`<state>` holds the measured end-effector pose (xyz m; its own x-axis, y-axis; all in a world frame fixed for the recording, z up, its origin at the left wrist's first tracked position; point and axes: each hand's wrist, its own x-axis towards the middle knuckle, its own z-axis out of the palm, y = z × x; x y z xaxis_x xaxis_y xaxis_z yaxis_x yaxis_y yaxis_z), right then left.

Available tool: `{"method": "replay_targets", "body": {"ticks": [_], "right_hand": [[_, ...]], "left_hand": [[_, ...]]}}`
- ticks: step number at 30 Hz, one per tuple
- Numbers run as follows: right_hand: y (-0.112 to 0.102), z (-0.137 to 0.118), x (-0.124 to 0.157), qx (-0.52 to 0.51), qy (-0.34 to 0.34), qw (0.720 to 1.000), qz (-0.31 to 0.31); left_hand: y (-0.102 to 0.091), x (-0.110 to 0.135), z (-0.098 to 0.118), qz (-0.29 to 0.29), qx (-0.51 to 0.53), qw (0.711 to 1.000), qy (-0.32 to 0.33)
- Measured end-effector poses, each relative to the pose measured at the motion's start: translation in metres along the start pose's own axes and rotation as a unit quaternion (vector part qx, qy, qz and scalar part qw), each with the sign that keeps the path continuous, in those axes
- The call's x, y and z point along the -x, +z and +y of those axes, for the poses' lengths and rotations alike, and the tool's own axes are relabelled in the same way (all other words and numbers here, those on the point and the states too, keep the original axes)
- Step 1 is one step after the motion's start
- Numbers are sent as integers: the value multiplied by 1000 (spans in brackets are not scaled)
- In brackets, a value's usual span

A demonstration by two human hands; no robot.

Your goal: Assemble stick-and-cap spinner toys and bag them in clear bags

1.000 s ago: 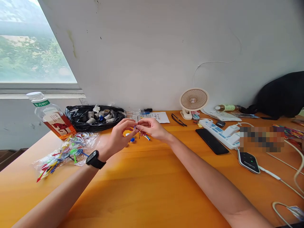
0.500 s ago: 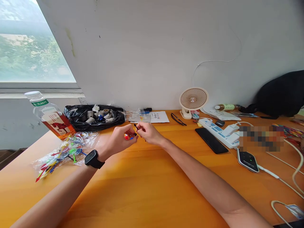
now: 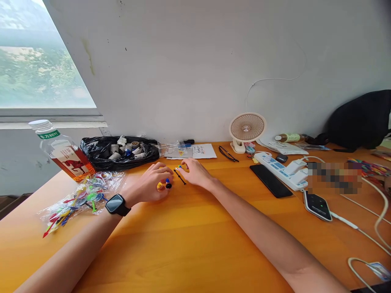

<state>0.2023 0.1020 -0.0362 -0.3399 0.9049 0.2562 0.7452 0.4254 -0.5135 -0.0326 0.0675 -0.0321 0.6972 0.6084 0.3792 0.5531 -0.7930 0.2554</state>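
My left hand (image 3: 152, 184), with a black smartwatch (image 3: 116, 204) on the wrist, rests on the orange table (image 3: 189, 244). Its fingers are curled over small coloured beads (image 3: 163, 186): yellow, blue and black ones show at the fingertips. My right hand (image 3: 195, 171) lies low on the table just to the right, fingers stretched out loosely. A thin black stick (image 3: 180, 177) lies on the table between the two hands. A few tiny coloured pieces (image 3: 178, 167) sit at my right fingertips.
A clear packet of coloured plastic picks (image 3: 76, 197) and a tea bottle (image 3: 62, 151) lie at the left. A black bag of small parts (image 3: 119, 152) sits by the wall. To the right are glasses (image 3: 227, 153), a fan (image 3: 247, 129), a phone (image 3: 271, 180), a power strip (image 3: 282, 170) and cables (image 3: 378, 228).
Both hands have come down from above the table onto its surface. The black stick, held upright between the fingers before, now lies on the table between the hands.
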Motion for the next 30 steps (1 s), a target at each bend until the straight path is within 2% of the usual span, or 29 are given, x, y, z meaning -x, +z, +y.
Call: {"method": "replay_targets", "body": {"ticks": [2,5,9,16,20,24,27,30], "right_hand": [[0,-1,4,52,0,999,-2],[8,1,9,84,19,995,-41],[24,1,8,51,9,998,-46],[40,-14,0,-16,-13,999,-31],[39,-12,-1,-76,-25,997,-19],[39,4,-3,-141,-10,990,-19],[42,12,-6,-178,2,984,-18],[47,14,-7,-208,6,978,-15]], "left_hand": [[2,2,-4,-7,-9,1000,-14],[17,6,-9,-36,-10,998,-52],[33,8,-16,-67,-20,993,-97],[37,-1,-33,-58,1,992,-112],[31,6,-40,2,21,992,-123],[13,22,-47,42,38,987,-151],[2,31,-55,9,83,981,-177],[1,34,-61,-19,152,971,-184]]}}
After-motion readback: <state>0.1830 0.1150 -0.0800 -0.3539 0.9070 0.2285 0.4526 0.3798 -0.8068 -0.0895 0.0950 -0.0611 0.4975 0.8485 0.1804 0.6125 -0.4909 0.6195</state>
